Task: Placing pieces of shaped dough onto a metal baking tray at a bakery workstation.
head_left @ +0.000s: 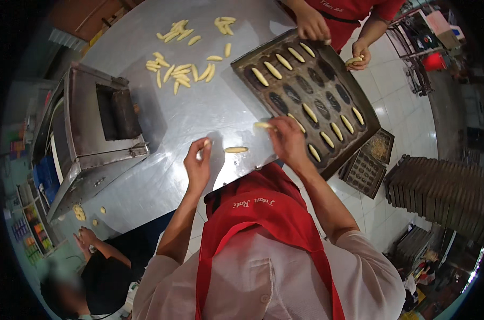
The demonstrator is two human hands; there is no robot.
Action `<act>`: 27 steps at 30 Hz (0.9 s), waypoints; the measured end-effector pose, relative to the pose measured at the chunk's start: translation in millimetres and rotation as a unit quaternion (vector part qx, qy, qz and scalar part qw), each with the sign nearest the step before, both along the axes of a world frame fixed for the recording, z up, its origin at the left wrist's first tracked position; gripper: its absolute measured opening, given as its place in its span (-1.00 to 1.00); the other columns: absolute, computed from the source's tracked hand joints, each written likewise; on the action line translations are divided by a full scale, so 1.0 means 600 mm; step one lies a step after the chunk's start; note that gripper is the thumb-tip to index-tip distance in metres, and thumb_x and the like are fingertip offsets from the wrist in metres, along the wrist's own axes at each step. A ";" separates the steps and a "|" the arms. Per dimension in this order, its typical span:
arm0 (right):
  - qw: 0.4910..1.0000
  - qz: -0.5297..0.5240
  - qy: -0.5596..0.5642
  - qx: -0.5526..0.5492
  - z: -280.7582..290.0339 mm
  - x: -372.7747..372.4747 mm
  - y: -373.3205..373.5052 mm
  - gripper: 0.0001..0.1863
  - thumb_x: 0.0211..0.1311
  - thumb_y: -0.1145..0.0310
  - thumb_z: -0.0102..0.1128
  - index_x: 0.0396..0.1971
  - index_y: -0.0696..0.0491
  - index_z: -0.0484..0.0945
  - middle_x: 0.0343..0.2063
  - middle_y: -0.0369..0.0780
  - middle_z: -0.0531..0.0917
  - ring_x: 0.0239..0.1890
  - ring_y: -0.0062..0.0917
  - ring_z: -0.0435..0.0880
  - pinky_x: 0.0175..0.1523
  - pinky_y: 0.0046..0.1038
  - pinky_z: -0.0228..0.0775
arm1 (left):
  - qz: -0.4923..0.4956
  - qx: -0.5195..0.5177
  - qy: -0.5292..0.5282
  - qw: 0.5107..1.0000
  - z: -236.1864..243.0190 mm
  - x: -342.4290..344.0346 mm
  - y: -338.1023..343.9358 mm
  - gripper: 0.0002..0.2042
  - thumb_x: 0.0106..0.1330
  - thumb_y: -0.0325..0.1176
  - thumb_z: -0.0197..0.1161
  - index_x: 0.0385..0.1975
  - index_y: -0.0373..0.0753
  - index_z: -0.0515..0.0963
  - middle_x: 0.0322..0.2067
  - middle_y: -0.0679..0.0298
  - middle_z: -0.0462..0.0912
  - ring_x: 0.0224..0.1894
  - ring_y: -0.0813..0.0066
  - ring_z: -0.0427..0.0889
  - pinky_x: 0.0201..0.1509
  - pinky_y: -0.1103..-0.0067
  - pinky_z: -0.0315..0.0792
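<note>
Dough roll [262, 125] is pinched in the fingers of the right hand [290, 140], low over the counter [186, 120], just beside the left edge of the big tray [264, 92]. Thumb and finger of the left hand [198, 162] curl close to each other, but I cannot tell if they pinch anything. One loose roll [236, 150] lies between the two hands, near the front edge of the counter. More rolls [210, 73] sit in messy bunches toward its far side. I think the step now is putting rolls in the tray, one to each hole. The rows by the tray's far and near edges look full, but some dark holes [277, 103] in the middle have no roll. So the next move seems to ask for a soft grip, and for laying the roll straight in a bare hole without squashing it. Another person's hand [312, 25] is at the tray's far edge, so bumping could happen. White curly letters [251, 203] show on the red apron [268, 220], and the other person's red apron [344, 12] has white letters too.
</note>
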State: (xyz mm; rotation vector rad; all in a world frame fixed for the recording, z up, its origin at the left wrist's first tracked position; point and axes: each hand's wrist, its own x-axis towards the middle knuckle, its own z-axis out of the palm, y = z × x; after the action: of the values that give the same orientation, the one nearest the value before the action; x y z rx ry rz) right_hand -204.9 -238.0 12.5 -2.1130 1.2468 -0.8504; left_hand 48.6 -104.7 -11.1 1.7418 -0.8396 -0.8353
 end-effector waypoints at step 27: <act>0.972 -0.159 0.161 -0.068 -0.064 -0.303 -0.199 -0.65 0.24 0.31 0.31 -0.02 0.15 0.63 -0.18 0.04 0.66 -0.03 0.02 0.64 0.10 -0.06 0.49 | -0.155 -0.018 -0.253 0.955 0.008 -0.150 -0.131 -0.52 0.39 -0.45 0.27 0.30 -0.37 0.45 0.23 -0.10 0.56 0.25 0.02 0.57 0.35 0.26 0.42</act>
State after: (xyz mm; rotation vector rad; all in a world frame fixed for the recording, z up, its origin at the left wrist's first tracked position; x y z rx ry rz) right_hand -386.8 -357.4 -25.7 -2.2595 1.7790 -0.7608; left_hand -41.3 -183.1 -6.4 1.8461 -1.4885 -0.5659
